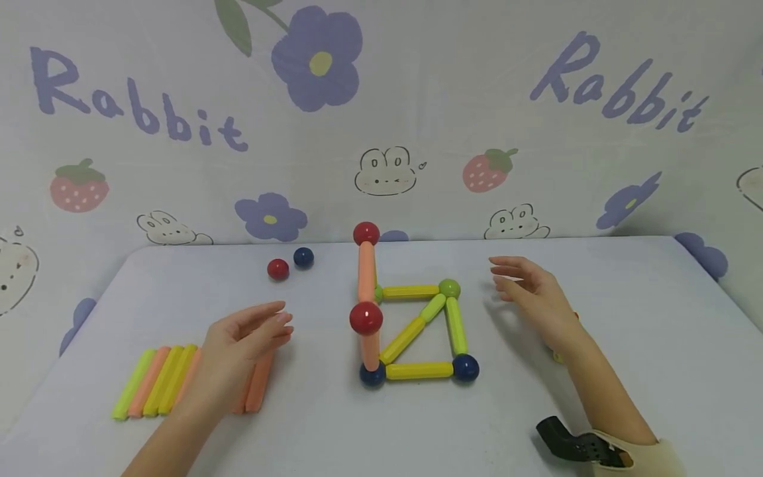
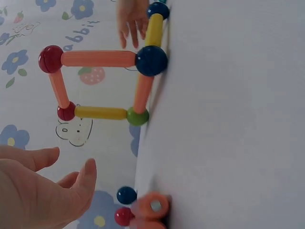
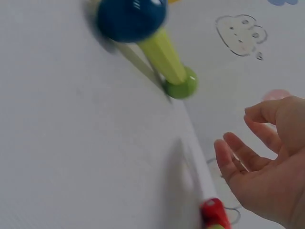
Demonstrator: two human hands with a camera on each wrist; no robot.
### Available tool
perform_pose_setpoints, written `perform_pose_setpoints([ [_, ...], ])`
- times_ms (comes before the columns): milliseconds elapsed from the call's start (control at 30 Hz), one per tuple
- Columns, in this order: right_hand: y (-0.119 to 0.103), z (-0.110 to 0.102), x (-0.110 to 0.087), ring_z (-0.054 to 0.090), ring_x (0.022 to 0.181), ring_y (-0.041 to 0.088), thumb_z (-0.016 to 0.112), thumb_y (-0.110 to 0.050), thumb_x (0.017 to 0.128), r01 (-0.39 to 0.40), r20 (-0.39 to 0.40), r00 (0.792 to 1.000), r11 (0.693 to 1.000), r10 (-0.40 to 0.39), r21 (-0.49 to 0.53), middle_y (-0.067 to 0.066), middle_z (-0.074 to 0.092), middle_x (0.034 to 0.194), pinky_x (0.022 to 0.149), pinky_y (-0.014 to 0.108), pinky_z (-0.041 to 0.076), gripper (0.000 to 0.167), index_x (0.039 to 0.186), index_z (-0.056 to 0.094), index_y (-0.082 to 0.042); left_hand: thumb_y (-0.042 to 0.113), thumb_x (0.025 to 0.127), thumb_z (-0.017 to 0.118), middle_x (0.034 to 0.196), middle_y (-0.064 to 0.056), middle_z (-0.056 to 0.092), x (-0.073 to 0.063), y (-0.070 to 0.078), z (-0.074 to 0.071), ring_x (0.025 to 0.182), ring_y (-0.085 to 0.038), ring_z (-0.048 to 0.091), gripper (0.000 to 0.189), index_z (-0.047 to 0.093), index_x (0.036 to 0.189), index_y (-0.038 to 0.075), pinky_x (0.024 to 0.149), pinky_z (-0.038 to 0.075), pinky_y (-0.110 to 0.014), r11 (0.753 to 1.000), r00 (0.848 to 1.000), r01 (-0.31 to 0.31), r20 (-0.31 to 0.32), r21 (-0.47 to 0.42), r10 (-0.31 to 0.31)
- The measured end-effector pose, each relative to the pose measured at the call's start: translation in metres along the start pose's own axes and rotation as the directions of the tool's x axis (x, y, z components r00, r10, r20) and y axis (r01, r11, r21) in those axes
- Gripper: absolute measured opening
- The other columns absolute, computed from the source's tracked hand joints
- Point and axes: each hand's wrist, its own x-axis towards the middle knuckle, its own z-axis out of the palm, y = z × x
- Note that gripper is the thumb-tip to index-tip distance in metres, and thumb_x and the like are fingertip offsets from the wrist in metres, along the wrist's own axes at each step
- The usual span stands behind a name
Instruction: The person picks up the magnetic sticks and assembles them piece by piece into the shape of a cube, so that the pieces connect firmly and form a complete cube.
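Six glossy balls (image 1: 366, 318), two each red, blue, green, join orange, yellow, green sticks (image 1: 419, 371) into one frame (image 1: 404, 340). Left hand (image 1: 241, 348) and right hand (image 1: 539, 308) hover, released.

Dim light casts soft shadows; the right wrist view blurs a blue ball (image 3: 131, 19).

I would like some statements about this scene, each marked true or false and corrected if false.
1. The frame stands between the left hand and the right hand. True.
2. Loose sticks lie nearer the left hand than the right. True.
3. Each hand holds a stick. False: both are empty.
4. Both loose balls left of the frame are red. False: a red ball and a blue ball.
5. The frame's top balls are red. True.
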Motion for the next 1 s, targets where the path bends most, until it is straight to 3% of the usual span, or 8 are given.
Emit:
perform_pose_setpoints([
  [167,0.004,-0.028,-0.003,0.061,0.126,0.034,0.049,-0.027,0.113,0.008,-0.006,1.000,0.994,-0.009,-0.108,0.025,0.053,0.153,0.087,0.011,0.053,0.048,0.156,0.047,-0.005,0.036,0.106,0.066,0.151,-0.012,0.060,-0.011,-0.013,-0.014,0.133,-0.023,0.063,0.057,0.052,0.156,0.011,0.101,0.055,-0.021,0.983,0.999,0.038,-0.038,0.181,-0.031],
  [367,0.013,-0.055,-0.005,0.052,0.133,0.048,0.050,-0.030,0.113,-0.004,0.006,1.000,0.975,0.005,-0.222,0.028,0.050,0.153,0.085,0.017,0.053,0.049,0.154,0.047,-0.003,0.035,0.104,0.069,0.151,-0.015,0.060,-0.020,-0.025,-0.021,0.138,-0.028,0.059,0.060,0.053,0.153,0.003,0.101,0.054,-0.018,0.965,0.999,-0.015,-0.029,0.262,0.023],
  [567,0.025,-0.069,-0.005,0.046,0.135,0.052,0.058,-0.027,0.109,-0.057,0.063,0.995,0.955,0.079,-0.291,0.030,0.047,0.153,0.092,0.043,0.059,0.051,0.151,0.049,0.000,0.032,0.104,0.070,0.153,-0.015,0.059,-0.021,-0.034,-0.020,0.142,-0.029,0.056,0.061,0.051,0.153,0.002,0.100,0.052,-0.014,0.973,1.000,-0.026,0.021,0.231,0.022],
  [667,0.031,-0.071,-0.004,0.044,0.132,0.053,0.064,-0.024,0.106,-0.088,0.116,0.985,0.951,0.127,-0.297,0.032,0.044,0.153,0.095,0.057,0.056,0.053,0.150,0.050,0.001,0.027,0.103,0.071,0.153,-0.015,0.058,-0.019,-0.038,-0.017,0.140,-0.029,0.057,0.058,0.053,0.153,0.003,0.100,0.054,-0.017,0.970,0.999,-0.020,0.043,0.242,0.009],
  [733,0.034,-0.069,-0.004,0.045,0.129,0.051,0.070,-0.026,0.103,-0.108,0.138,0.978,0.946,0.157,-0.306,0.033,0.046,0.151,0.094,0.055,0.055,0.056,0.148,0.052,0.002,0.022,0.102,0.072,0.151,-0.016,0.059,-0.017,-0.040,-0.015,0.137,-0.029,0.059,0.055,0.056,0.151,0.003,0.101,0.055,-0.021,0.968,0.997,-0.032,0.074,0.247,0.014],
  [833,0.038,-0.065,-0.002,0.049,0.119,0.043,0.075,-0.028,0.100,-0.126,0.147,0.973,0.940,0.180,-0.318,0.032,0.050,0.146,0.086,0.042,0.052,0.057,0.145,0.056,0.002,0.017,0.100,0.075,0.147,-0.017,0.062,-0.014,-0.045,-0.012,0.130,-0.028,0.064,0.051,0.060,0.146,0.000,0.099,0.057,-0.026,0.966,0.991,-0.063,0.130,0.250,0.031],
  [1000,0.041,-0.060,-0.002,0.053,0.110,0.035,0.077,-0.026,0.098,-0.132,0.132,0.974,0.934,0.184,-0.332,0.031,0.056,0.136,0.079,0.031,0.048,0.053,0.139,0.061,0.004,0.012,0.094,0.080,0.134,-0.011,0.071,-0.013,-0.053,-0.004,0.115,-0.023,0.070,0.044,0.069,0.136,0.002,0.093,0.060,-0.025,0.952,0.982,-0.096,0.184,0.291,0.043],
])
